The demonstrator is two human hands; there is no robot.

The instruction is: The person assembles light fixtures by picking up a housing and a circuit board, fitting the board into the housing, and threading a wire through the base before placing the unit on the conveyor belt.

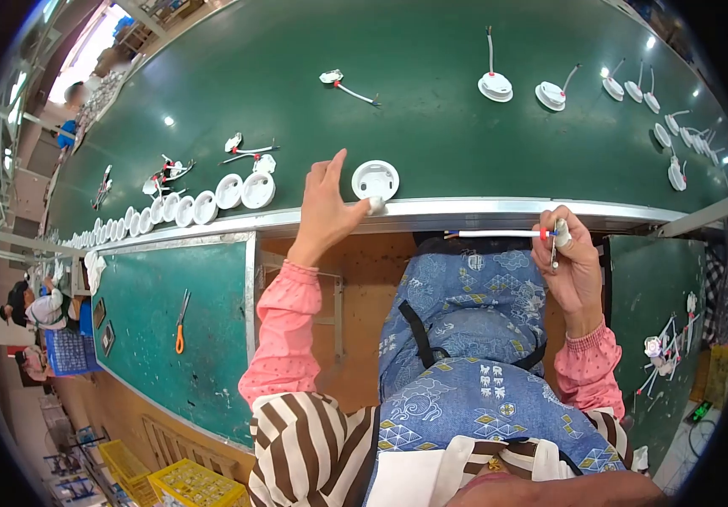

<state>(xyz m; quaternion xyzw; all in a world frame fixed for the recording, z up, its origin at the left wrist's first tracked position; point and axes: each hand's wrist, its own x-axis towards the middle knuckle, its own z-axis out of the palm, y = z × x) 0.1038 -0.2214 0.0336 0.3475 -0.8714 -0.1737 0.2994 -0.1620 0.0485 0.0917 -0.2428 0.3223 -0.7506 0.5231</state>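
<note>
At the green table's front edge, my left hand (327, 203) has its fingers spread, the thumb close to a round white cup (375, 181) that lies open side up. A white covering is on the thumb tip. To the right, my right hand (568, 258) pinches a small part with a white cable (499, 234) that points left over the edge; a red band sits where the cable meets the part. Another cabled white part (331, 77) lies farther back on the table.
White cups (205, 208) stand in a row along the left front edge. Assembled round pieces with cables (495, 87) lie at the right. Orange-handled scissors (181, 325) rest on a lower green table (152, 372). Several people are at the far left.
</note>
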